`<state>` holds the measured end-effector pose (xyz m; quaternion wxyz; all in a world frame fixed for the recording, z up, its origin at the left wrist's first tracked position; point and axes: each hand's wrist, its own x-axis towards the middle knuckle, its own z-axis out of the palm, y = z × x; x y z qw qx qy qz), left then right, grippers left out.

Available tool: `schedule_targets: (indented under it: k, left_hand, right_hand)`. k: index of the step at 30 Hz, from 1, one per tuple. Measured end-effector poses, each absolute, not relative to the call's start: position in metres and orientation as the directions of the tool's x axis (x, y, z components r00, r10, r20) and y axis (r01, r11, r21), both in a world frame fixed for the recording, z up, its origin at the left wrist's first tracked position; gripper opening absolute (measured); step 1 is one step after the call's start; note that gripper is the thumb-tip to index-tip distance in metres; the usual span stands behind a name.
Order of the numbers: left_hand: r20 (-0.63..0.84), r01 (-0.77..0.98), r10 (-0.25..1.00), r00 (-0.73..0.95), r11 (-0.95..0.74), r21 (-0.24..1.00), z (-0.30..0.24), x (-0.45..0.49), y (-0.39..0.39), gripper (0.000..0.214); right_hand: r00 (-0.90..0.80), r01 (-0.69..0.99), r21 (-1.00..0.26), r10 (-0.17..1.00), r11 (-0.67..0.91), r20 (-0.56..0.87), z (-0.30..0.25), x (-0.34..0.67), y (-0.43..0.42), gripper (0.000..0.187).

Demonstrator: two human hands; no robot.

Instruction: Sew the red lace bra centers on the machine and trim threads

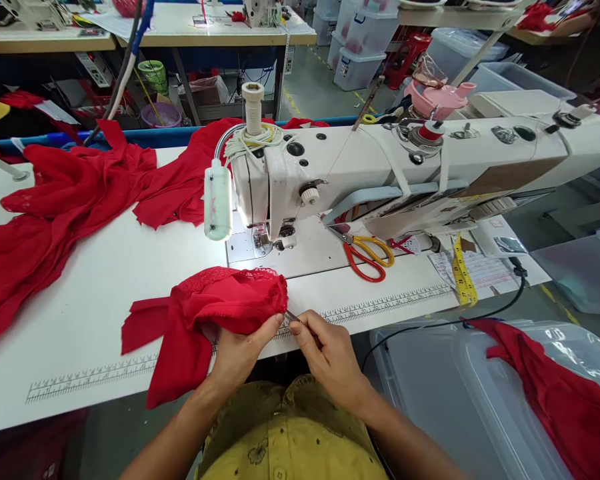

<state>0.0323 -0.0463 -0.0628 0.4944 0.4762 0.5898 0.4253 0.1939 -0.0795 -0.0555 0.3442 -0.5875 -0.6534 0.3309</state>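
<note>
A red garment piece with lace edging [230, 300] lies bunched at the front of the white sewing table. My left hand [240, 357] grips its right end from below, thumb on top. Closed fingers of my right hand [325, 353] pinch a slim pointed metal tool [293, 317], its tip at the lace edge. Whether it is tweezers or thread snips I cannot tell. Just behind the fabric stands the sewing machine [340, 167], its presser foot [263, 240] apart from the cloth. Scissors with red and yellow handles [367, 257] rest on the machine bed.
More red fabric [80, 200] is heaped at the left. A lamp [218, 200] hangs beside the machine head. On the right are a yellow tape measure [463, 273], papers [495, 273] and a cable [440, 325]. A clear plastic bin [430, 373] below carries red cloth [555, 393].
</note>
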Motion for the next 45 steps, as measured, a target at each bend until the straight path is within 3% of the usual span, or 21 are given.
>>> schedule_targets:
  k: [5, 14, 24, 28, 33, 36, 38, 45]
  left_hand:
    - [-0.156, 0.172, 0.986, -0.053, 0.163, 0.972, -0.062, 0.032, -0.046, 0.025]
    - [-0.161, 0.172, 0.986, -0.048, 0.167, 0.971, -0.066, 0.031, -0.046, 0.026]
    - [-0.178, 0.138, 0.983, -0.037, 0.182, 0.974, -0.065, 0.032, -0.047, 0.023]
    - [-0.173, 0.135, 0.983, -0.068, 0.181, 0.974, -0.064, 0.032, -0.047, 0.026]
    - [-0.179, 0.100, 0.983, -0.045, 0.183, 0.978, -0.065, 0.033, -0.047, 0.027]
    - [-0.161, 0.079, 0.987, -0.015, 0.162, 0.984, -0.064, 0.033, -0.047, 0.025]
    - [-0.147, 0.079, 0.989, 0.002, 0.146, 0.986, -0.062, 0.033, -0.046, 0.024]
    - [-0.183, 0.034, 0.983, 0.003, 0.183, 0.982, -0.061, 0.035, -0.044, 0.036]
  right_hand:
    - [-0.088, 0.413, -0.911, 0.994, -0.020, -0.062, -0.059, 0.195, -0.077, 0.039]
    - [-0.055, 0.575, -0.812, 0.995, 0.102, 0.086, -0.057, 0.193, -0.080, 0.032]
    - [-0.047, 0.377, -0.925, 0.996, -0.050, -0.073, -0.060, 0.196, -0.073, 0.042]
    - [-0.164, 0.320, -0.946, 0.980, -0.053, -0.111, -0.055, 0.205, -0.073, 0.039]
    - [-0.014, 0.510, -0.856, 0.996, 0.082, 0.087, -0.048, 0.207, -0.067, 0.023]
    - [-0.043, 0.548, -0.804, 0.967, 0.232, 0.250, -0.049, 0.200, -0.059, 0.014]
    - [-0.074, 0.535, -0.800, 0.958, 0.273, 0.278, -0.051, 0.197, -0.054, 0.005]
    - [-0.059, 0.379, -0.921, 0.996, 0.087, 0.070, -0.049, 0.196, -0.048, 0.011]
